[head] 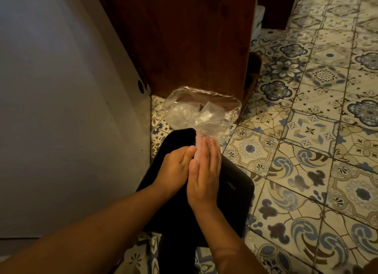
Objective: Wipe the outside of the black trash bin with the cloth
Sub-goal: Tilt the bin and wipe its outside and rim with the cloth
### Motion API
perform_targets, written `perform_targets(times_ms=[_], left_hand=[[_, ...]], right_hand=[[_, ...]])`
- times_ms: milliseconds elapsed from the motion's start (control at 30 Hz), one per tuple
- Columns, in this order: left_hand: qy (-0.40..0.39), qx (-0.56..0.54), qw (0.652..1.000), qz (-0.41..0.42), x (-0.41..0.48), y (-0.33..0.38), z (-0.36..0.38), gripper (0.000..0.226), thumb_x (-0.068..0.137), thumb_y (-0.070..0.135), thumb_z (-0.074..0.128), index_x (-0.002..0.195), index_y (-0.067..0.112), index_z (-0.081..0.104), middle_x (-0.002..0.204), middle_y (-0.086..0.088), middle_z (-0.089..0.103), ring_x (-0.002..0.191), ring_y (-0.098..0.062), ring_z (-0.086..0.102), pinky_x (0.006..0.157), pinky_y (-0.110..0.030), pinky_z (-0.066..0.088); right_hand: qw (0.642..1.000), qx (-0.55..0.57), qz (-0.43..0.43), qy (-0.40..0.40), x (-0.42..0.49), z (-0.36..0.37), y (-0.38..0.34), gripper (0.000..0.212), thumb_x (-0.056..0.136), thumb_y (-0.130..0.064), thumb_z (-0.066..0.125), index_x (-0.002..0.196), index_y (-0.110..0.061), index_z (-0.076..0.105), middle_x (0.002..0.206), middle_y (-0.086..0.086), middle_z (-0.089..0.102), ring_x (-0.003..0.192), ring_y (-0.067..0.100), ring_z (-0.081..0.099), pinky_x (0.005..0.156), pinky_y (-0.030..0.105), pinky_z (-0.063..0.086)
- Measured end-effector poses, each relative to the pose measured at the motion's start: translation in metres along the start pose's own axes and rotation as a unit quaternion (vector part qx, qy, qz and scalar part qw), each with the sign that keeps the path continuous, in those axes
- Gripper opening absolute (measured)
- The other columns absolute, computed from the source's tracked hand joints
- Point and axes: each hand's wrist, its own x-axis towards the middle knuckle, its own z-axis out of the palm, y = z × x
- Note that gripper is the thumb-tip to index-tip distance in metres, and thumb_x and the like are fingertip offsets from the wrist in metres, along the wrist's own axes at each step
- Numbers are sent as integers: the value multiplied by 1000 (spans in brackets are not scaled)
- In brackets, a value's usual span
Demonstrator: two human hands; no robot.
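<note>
The black trash bin point(231, 183) lies tipped on the patterned tile floor, its mouth pointing away from me with a clear plastic liner bag point(200, 108) spilling out of it. A pink cloth point(199, 146) lies on the bin's upper side. My right hand point(204, 171) presses flat on the cloth, fingers straight and together. My left hand point(176, 169) rests against the bin just left of the right hand, fingers curled onto the bin's surface and its thumb touching the cloth's edge. Most of the cloth is hidden under my right hand.
A dark wooden cabinet point(184, 38) stands right behind the bin's mouth. A white appliance side point(61, 110) rises close on the left. Patterned tile floor point(306, 151) spreads out to the right. My dark-clothed leg shows beneath the bin.
</note>
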Motion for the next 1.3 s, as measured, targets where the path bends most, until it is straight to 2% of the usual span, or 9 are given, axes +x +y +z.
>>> perform_targets(times_ms=[100,233,367,433,533,733,1000,1167,1300], left_hand=[[11,6,1000,1,-1,-7,-4,47,105,32,39,73,4,58,70,-17,61,59,-18,51,61,-47,46],[15,27,999,-11,-2,-13,-6,44,106,28,42,63,20,48,60,4,48,55,-5,40,57,-36,39],[0,50,998,-34,-2,-17,-9,36,102,32,50,69,19,56,65,5,56,58,-7,50,60,-37,45],[-17,38,998,-53,-4,-14,-11,26,98,36,56,85,17,68,77,2,69,70,-10,66,67,-37,56],[-14,36,996,-75,-7,-12,-14,25,96,38,59,101,17,71,91,1,74,84,-12,72,77,-40,62],[-13,38,995,-95,-10,-17,-18,41,92,51,52,96,13,68,92,-7,72,87,-24,70,78,-54,59],[-4,28,994,-101,-14,-15,-17,47,88,56,49,94,13,68,91,-10,72,88,-28,69,76,-56,58],[-11,31,994,-106,-14,-13,-15,31,97,41,54,97,13,69,93,-6,72,89,-23,70,80,-50,61],[-11,52,996,-77,-13,-5,-14,29,99,34,55,87,10,65,80,-9,67,76,-25,65,68,-41,55]], right_hand=[[999,-22,-25,-13,-1,2,8,58,105,-44,25,157,-18,25,166,7,23,156,25,12,122,55,22],[998,-51,-29,-19,-1,2,18,58,103,-40,30,156,-16,28,165,8,26,155,25,15,121,54,24],[997,-69,-15,-19,-4,-4,33,58,102,-38,32,156,-17,28,163,8,29,153,24,20,121,52,26],[997,-73,14,-17,-5,-10,47,59,101,-40,31,157,-23,26,163,5,29,152,22,22,120,50,28],[994,-74,75,-3,-13,-19,70,60,98,-39,33,156,-27,27,162,1,29,149,20,27,115,46,34],[984,-99,146,34,-22,-34,108,56,98,-34,36,154,-29,32,157,1,34,144,21,32,112,45,37],[971,-111,209,37,-24,-48,141,59,97,-42,29,154,-28,34,157,3,38,145,20,32,118,48,31],[960,-62,271,42,-27,-56,155,52,105,-30,35,156,-28,30,158,3,39,146,20,31,116,42,30],[945,22,322,54,-27,-66,152,50,106,-25,36,156,-24,33,159,2,39,146,22,36,113,34,31]])
